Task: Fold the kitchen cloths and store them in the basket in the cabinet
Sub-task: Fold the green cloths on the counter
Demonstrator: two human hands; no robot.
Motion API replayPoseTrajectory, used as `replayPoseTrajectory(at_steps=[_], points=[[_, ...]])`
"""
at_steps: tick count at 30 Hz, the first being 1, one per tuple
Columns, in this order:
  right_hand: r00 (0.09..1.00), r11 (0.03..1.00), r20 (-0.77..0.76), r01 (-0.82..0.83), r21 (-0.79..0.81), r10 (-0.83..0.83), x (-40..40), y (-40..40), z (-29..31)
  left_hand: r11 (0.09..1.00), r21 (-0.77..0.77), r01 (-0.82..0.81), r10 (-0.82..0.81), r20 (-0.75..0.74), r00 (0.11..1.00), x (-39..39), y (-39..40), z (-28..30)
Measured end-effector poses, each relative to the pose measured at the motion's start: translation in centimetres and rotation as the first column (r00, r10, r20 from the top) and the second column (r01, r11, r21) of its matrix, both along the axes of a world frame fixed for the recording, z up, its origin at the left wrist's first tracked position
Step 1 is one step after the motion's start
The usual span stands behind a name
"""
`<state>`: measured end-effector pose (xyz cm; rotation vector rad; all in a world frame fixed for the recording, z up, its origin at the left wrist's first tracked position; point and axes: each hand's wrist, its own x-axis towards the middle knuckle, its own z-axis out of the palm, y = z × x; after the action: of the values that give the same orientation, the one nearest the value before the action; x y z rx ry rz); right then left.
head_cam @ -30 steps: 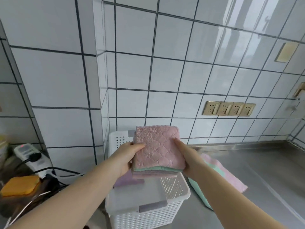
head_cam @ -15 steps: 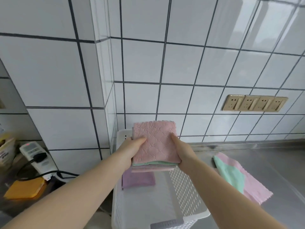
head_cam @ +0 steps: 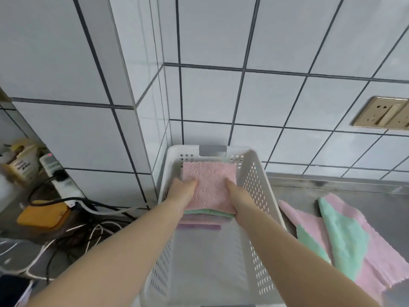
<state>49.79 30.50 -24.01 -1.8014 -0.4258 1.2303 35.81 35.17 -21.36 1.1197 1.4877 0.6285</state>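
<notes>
A stack of folded kitchen cloths (head_cam: 210, 185), pink on top with green and purple layers beneath, sits inside the far end of a white perforated plastic basket (head_cam: 256, 196) on the steel counter. My left hand (head_cam: 180, 192) grips the stack's left edge, thumb on top. My right hand (head_cam: 240, 197) grips its right edge the same way. A purple folded cloth (head_cam: 199, 227) shows under the stack's near edge. The underside of the stack is hidden.
Unfolded pink and green cloths (head_cam: 338, 231) lie on the steel counter (head_cam: 332, 187) right of the basket. Left of the tiled corner are a power strip (head_cam: 57, 173), tangled cables (head_cam: 88, 222) and an orange block (head_cam: 42, 216). Gold wall sockets (head_cam: 382, 115) sit at the right.
Both hands have lowered the cloth stack from above the basket down into its far end, over the purple cloth. My view has tilted down and moved closer.
</notes>
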Motion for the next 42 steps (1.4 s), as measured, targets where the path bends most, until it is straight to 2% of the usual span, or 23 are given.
replayPoseTrajectory(at_steps=[5,12,16,21,24,26,28,30,31,32,34,38,42], points=[[1.000,0.999,0.030,0.004,-0.048,-0.003,-0.1,0.0,-0.9,1.000,-0.002,-0.012,0.012,-0.078,0.997,1.0,0.0,-1.8],[0.997,0.998,0.057,-0.049,-0.024,0.050,-0.1,1.3,-2.8,0.999,0.025,-0.039,0.043,-0.204,0.978,1.0,0.3,-2.9],[0.996,0.997,0.063,-0.057,-0.044,0.060,0.0,1.5,-3.5,1.000,0.022,-0.006,0.011,-0.236,0.972,1.0,0.7,-3.6],[0.981,0.991,0.145,-0.119,-0.068,0.128,0.3,1.8,-4.4,0.999,0.027,0.030,-0.019,-0.334,0.942,1.2,1.5,-6.3],[0.976,0.988,0.161,-0.134,-0.077,0.145,-0.1,1.7,-5.5,0.993,0.096,0.062,-0.021,-0.380,0.925,1.4,1.0,-6.6],[0.976,0.990,0.169,-0.126,-0.064,0.135,-0.5,1.9,-6.0,0.941,0.294,0.168,0.001,-0.497,0.868,1.4,0.1,-6.2],[0.973,0.992,0.194,-0.118,-0.041,0.124,-1.0,2.0,-6.2,0.789,0.438,0.431,-0.032,-0.672,0.740,1.8,-0.5,-5.8],[0.964,0.991,0.231,-0.126,-0.031,0.130,-1.5,1.9,-6.1,0.643,0.378,0.666,-0.145,-0.794,0.590,2.4,-0.8,-5.7],[0.961,0.991,0.243,-0.127,-0.030,0.131,-1.6,1.9,-6.2,0.611,0.311,0.728,-0.186,-0.838,0.514,2.8,-0.8,-6.1],[0.960,0.992,0.247,-0.125,-0.029,0.128,-1.6,1.8,-6.1,0.605,0.245,0.758,-0.209,-0.869,0.448,3.1,-0.7,-6.6],[0.956,0.991,0.261,-0.130,-0.042,0.137,-1.5,1.8,-6.2,0.631,0.156,0.760,-0.228,-0.899,0.374,3.1,-0.4,-7.7],[0.928,0.969,0.279,-0.224,-0.107,0.246,-1.3,1.9,-7.0,0.688,0.082,0.721,-0.261,-0.899,0.352,1.7,0.2,-8.9],[0.920,0.965,0.295,-0.237,-0.112,0.260,-0.8,2.0,-6.8,0.711,0.038,0.703,-0.288,-0.896,0.339,1.9,0.2,-8.3]])
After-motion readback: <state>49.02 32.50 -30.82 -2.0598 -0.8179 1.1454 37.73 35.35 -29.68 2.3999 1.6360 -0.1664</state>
